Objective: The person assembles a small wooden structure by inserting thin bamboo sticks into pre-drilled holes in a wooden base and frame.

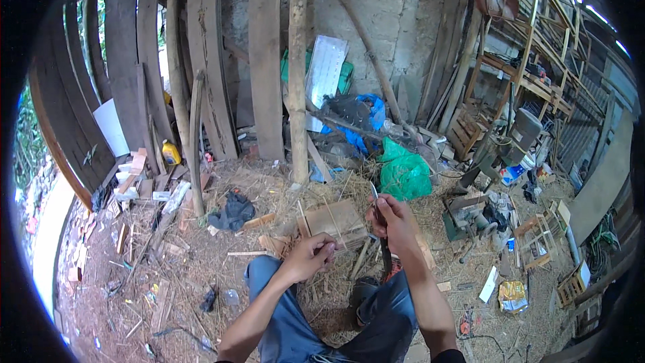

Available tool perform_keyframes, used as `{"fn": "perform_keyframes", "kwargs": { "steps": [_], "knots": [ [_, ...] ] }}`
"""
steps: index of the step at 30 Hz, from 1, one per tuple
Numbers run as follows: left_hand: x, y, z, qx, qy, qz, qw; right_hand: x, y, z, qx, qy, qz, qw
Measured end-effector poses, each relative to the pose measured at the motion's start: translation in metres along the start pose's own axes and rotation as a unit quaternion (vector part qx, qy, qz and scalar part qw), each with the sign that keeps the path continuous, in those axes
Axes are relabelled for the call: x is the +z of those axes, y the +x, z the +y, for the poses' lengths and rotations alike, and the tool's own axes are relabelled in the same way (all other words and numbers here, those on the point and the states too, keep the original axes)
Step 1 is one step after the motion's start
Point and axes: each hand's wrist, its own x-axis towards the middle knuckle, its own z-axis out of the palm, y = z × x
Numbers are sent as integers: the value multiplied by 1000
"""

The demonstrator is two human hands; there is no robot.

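Observation:
My left hand (311, 257) is closed, fingers curled in, above my left knee. A thin pale wooden stick (304, 218) rises from it, apparently held in the fingers. My right hand (394, 223) is raised over my right knee, wrapped round a knife whose short, shiny blade (373, 191) points up and away from me. Below that fist runs a long dark piece (386, 259); whether it belongs to the knife I cannot tell. Just beyond both hands, a wooden board (334, 223) lies on the straw-littered ground.
A green plastic bag (405, 173) and a blue tarp (371, 113) lie ahead. On the left are a black cloth (232, 211), an upright pole (195, 141) and a yellow jug (171, 153). Wood frames (537, 240) and a gold packet (512, 296) lie right.

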Motion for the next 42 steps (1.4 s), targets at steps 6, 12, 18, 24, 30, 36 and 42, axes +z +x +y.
{"fn": "perform_keyframes", "kwargs": {
  "steps": [6,12,18,24,30,36,42],
  "knots": [
    [5,-22,-4,-3,30,10,999,16,-26,2,-19,-50,-7,999],
    [26,-18,-5,16,-83,24,996,22,-32,22,-3,-102,10,995],
    [35,-14,-16,101,-42,143,984,11,-43,21,51,-36,92,994],
    [39,-10,-18,76,-9,134,988,23,-59,17,95,-97,-57,989],
    [40,-20,-7,18,112,139,984,7,-48,24,180,-36,-130,974],
    [44,-33,-1,38,152,160,975,-21,-41,23,98,-57,13,993],
    [44,-28,5,73,153,181,969,11,-53,14,145,-20,-51,988]
  ]
}}
